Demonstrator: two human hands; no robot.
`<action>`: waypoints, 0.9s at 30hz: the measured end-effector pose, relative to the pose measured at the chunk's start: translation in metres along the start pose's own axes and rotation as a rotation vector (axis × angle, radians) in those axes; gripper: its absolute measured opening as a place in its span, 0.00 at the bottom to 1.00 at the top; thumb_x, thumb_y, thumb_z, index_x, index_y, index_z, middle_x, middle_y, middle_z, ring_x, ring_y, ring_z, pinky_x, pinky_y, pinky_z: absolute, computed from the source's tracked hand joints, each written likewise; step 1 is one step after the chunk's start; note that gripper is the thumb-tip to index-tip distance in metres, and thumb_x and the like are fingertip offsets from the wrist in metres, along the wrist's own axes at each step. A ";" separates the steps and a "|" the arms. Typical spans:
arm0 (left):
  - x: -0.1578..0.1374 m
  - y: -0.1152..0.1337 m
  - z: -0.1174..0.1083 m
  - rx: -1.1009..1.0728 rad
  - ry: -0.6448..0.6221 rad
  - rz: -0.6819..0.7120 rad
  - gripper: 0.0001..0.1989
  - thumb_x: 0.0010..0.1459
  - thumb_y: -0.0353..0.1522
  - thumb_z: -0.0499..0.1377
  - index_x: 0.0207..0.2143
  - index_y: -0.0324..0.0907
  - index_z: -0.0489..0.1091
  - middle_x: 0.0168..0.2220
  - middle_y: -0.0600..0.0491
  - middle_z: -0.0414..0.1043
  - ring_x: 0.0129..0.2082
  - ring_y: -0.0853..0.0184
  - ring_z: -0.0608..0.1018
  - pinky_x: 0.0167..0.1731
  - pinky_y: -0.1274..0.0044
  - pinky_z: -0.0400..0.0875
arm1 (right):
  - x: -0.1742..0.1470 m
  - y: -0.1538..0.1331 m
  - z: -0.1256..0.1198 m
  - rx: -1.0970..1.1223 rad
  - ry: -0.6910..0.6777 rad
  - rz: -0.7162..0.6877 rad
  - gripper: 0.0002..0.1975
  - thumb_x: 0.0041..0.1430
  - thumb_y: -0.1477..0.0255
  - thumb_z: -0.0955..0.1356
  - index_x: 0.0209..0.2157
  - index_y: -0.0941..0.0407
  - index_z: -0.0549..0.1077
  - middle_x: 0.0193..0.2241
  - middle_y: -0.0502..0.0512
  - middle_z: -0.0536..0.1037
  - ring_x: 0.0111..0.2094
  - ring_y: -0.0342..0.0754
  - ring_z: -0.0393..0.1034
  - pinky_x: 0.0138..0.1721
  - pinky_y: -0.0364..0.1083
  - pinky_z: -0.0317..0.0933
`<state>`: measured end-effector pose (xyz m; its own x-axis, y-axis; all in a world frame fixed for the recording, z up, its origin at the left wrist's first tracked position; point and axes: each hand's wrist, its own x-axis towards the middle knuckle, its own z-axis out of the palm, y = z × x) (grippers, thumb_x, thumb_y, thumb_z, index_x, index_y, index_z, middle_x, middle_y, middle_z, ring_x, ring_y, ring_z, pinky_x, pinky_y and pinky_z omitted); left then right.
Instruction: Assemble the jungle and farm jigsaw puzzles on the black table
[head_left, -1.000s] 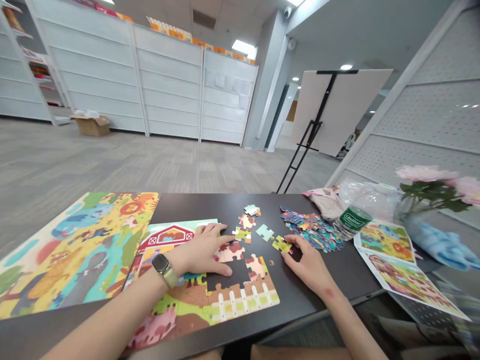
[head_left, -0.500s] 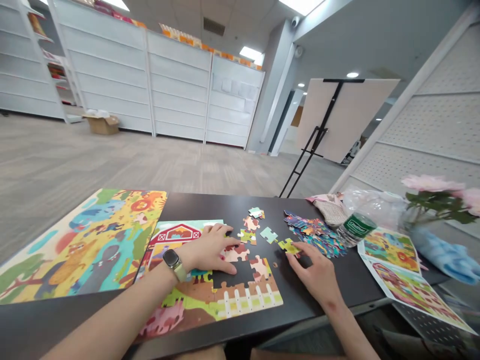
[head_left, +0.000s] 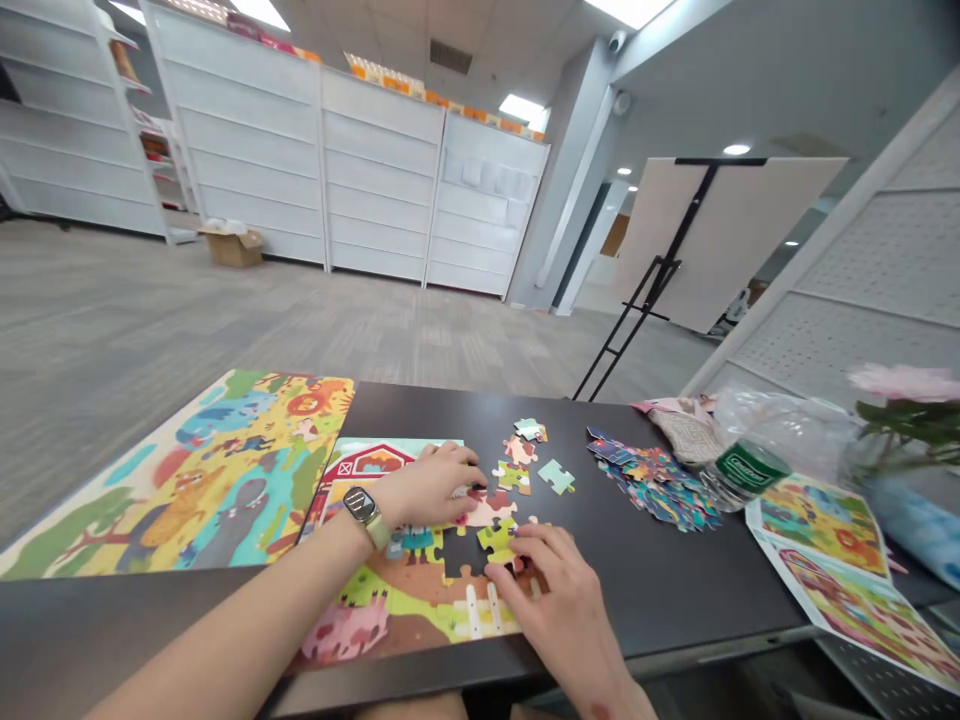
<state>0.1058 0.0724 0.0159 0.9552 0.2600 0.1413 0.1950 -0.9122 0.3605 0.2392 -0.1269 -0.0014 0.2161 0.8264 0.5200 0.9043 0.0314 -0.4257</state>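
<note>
A farm jigsaw puzzle [head_left: 409,600] lies on the dark table, with a red barn, a pink pig and a white fence. Dark tabletop shows through a gap near its right side. My right hand [head_left: 559,590] pinches a yellow-green puzzle piece [head_left: 496,540] over the right part of that gap. Resting on the upper part of the puzzle is my left hand [head_left: 435,485], its fingers loosely bent and apart, with no piece visible in it. Beyond the hands lie loose pieces: a pale green piece [head_left: 556,476], a yellow-green piece [head_left: 514,476] and a pinkish piece [head_left: 520,450].
A finished animal puzzle [head_left: 202,480] covers the table's left side. To the right are a heap of blue and orange pieces [head_left: 660,480], a plastic bottle [head_left: 742,472], a printed picture sheet [head_left: 832,570] and pink flowers [head_left: 904,382]. An easel [head_left: 652,285] stands beyond the table.
My right hand has carried the yellow-green piece left, from the table beside the puzzle to over the gap. My left hand's thumb has drawn back from the gap. The view has shifted slightly.
</note>
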 end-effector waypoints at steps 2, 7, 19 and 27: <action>0.000 0.000 0.000 0.004 0.002 0.005 0.16 0.64 0.37 0.54 0.52 0.49 0.73 0.59 0.47 0.65 0.59 0.53 0.67 0.58 0.60 0.60 | 0.001 0.002 -0.002 -0.003 0.000 0.002 0.05 0.59 0.65 0.71 0.34 0.52 0.75 0.39 0.59 0.78 0.40 0.56 0.74 0.42 0.53 0.71; 0.000 0.002 -0.003 0.006 -0.007 0.007 0.15 0.64 0.39 0.55 0.50 0.49 0.73 0.58 0.48 0.66 0.58 0.53 0.67 0.57 0.62 0.60 | 0.016 0.038 -0.025 -0.118 0.090 0.042 0.09 0.60 0.61 0.69 0.36 0.52 0.75 0.38 0.58 0.79 0.39 0.55 0.74 0.42 0.52 0.69; 0.001 0.005 -0.004 -0.018 -0.007 -0.016 0.14 0.63 0.37 0.57 0.50 0.47 0.73 0.58 0.46 0.67 0.57 0.52 0.69 0.56 0.60 0.62 | 0.078 0.107 -0.034 -0.211 -0.224 0.049 0.10 0.58 0.69 0.67 0.41 0.54 0.76 0.42 0.57 0.79 0.47 0.56 0.71 0.50 0.53 0.63; 0.001 0.007 -0.005 -0.001 -0.021 -0.038 0.15 0.63 0.35 0.58 0.52 0.47 0.72 0.58 0.46 0.67 0.58 0.52 0.69 0.57 0.59 0.62 | 0.124 0.116 0.000 -0.097 -0.349 -0.006 0.07 0.58 0.70 0.66 0.34 0.54 0.77 0.36 0.54 0.80 0.38 0.51 0.73 0.45 0.49 0.63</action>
<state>0.1070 0.0679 0.0236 0.9515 0.2879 0.1082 0.2312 -0.9016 0.3657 0.3711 -0.0208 0.0140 0.0870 0.9689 0.2315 0.9397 -0.0027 -0.3420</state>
